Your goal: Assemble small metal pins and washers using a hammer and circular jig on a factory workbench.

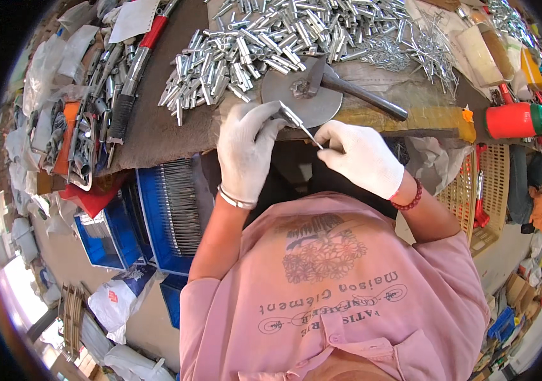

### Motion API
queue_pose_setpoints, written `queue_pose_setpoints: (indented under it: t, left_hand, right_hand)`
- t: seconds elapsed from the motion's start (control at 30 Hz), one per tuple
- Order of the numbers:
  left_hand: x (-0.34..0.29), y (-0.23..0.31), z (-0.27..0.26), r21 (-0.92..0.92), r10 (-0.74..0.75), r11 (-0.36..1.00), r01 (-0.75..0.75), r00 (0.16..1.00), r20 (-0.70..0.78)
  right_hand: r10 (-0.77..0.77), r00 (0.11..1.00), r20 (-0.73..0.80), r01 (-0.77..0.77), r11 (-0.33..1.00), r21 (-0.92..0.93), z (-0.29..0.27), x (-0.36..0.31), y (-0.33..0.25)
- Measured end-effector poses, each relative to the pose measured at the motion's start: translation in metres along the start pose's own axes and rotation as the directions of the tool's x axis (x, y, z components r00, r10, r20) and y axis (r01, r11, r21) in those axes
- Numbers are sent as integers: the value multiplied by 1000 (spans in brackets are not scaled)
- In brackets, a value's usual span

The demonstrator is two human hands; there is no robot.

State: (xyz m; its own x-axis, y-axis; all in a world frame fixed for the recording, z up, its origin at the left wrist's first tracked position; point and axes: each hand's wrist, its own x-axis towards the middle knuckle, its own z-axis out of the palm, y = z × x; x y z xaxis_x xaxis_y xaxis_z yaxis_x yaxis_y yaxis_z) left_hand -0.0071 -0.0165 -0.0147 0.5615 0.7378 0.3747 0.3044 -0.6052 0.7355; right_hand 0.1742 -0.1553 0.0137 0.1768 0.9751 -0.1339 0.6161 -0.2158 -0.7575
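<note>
In white gloves, both my hands meet just in front of the bench's near edge. My left hand [245,149] is closed, pinching a short silver metal tube [291,114] between thumb and fingers. From the tube's lower end a thin metal pin [311,136] slants down to the right, and the closed fingertips of my right hand [365,157] grip it. How deep the pin sits in the tube I cannot tell. Just beyond the hands lies a round grey metal plate [322,117], with a hammer [366,95] resting across it.
A large heap of silver tubes [239,57] covers the back of the bench, with loose thin pins [382,52] to its right. A red jar with a green lid [509,120] stands at the right edge. Blue crates [150,235] holding metal rods sit below left; a yellow plastic basket [494,190] stands right.
</note>
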Motion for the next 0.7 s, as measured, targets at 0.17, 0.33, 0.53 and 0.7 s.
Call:
queue_pose_setpoints:
  t: [0.17,0.33,0.53,0.7]
  left_hand:
    - [-21,28,3,-257,-447,831,493,867,220]
    - [-18,29,2,-366,-633,577,730,683,364]
    - [-29,26,-15,-478,-661,523,706,690,295]
    - [-57,1,-65,-630,-720,515,582,693,51]
  right_hand:
    - [225,934,277,-336,815,472,4,-4,-12]
    - [262,909,325,-413,682,603,15,-8,-18]
    - [133,969,208,-206,901,381,42,-3,-27]
    - [15,1000,-9,-10,924,383,27,5,-23]
